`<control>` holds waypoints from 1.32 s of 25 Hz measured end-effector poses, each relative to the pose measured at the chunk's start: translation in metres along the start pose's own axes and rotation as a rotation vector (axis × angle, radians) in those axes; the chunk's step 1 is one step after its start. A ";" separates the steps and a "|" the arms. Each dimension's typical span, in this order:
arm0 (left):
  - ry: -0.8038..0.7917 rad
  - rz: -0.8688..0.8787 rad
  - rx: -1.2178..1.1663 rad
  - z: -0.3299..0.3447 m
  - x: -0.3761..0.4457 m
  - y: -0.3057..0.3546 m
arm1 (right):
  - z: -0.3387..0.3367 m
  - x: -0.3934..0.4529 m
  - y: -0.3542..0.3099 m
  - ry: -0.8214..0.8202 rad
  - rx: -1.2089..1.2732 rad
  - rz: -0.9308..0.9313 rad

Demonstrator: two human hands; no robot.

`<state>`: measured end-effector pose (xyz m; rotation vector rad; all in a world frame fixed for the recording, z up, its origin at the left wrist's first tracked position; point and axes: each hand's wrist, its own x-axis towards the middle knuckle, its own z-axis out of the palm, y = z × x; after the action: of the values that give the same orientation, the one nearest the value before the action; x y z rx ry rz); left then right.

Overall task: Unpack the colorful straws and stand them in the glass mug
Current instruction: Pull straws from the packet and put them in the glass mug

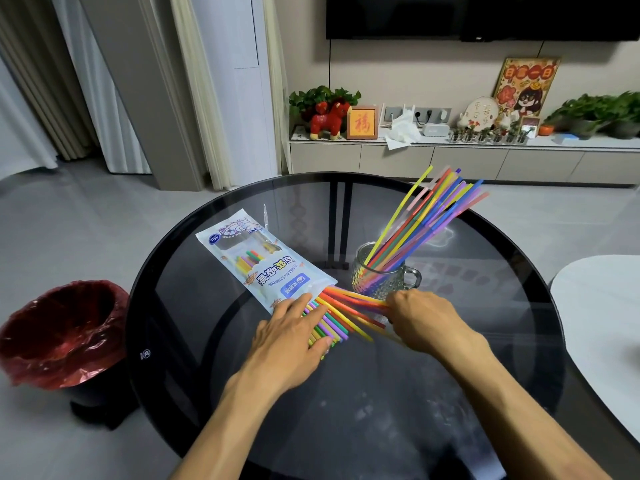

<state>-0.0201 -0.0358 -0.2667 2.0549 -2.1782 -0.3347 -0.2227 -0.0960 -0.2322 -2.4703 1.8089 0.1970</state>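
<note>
On glass table (346, 393), mid-unpacking: our left hand (294, 332) lay flat, pinning packet (256, 263) straws (329, 323); right hand (420, 318) pinched several, mug (379, 278) just beyond fingertips. Next, we judged: lift them in.

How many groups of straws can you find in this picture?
2: one bunch leaning in the glass mug, one spilling from the packet on the table under both hands; more may be hidden inside.

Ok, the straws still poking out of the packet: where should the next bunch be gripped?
Grip the loose straws at their bare ends outside the packet mouth, coming from the mug side, where they fan apart. The left hand lies flat on the others; the right hand already pinches some.
</note>
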 end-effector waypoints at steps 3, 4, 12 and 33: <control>0.008 -0.021 -0.015 0.002 0.002 -0.002 | -0.008 0.003 0.020 -0.103 0.097 -0.008; 0.014 -0.036 -0.015 0.002 0.003 -0.003 | -0.010 0.004 0.029 -0.161 0.176 0.007; 0.026 -0.151 -0.005 0.004 0.012 -0.010 | -0.023 -0.018 0.104 -0.390 0.842 0.042; 0.591 0.269 -0.627 -0.067 -0.011 0.042 | -0.040 -0.014 0.026 -0.311 1.902 -0.116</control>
<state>-0.0442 -0.0279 -0.1911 1.2931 -1.6697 -0.2815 -0.2488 -0.0964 -0.1905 -0.9798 0.7477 -0.7330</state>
